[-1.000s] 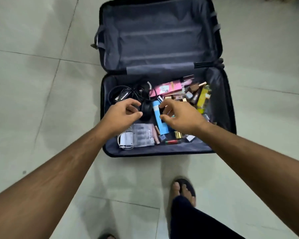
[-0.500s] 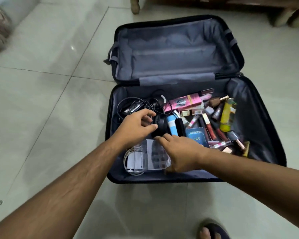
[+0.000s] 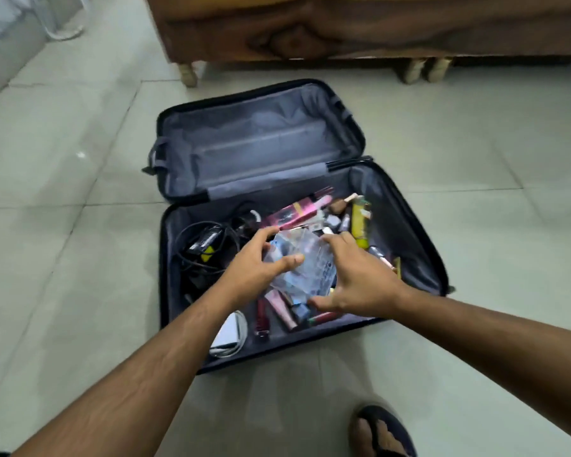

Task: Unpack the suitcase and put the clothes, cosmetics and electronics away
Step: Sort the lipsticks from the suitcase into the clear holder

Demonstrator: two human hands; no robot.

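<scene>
the clear pouch (image 3: 299, 262) is clamped between the fingers of the left hand (image 3: 256, 272) and right hand (image 3: 353, 280); it should be lifted level, kept clear of the cables (image 3: 205, 249).

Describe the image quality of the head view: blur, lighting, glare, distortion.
Head view: motion blur smears the cosmetics and the clear plastic pouch between both hands; soft, even indoor light with faint shadows beside the suitcase; one small glare spot on the floor tiles; wide-angle distortion stretches the forearms and bends the tile lines.
</scene>
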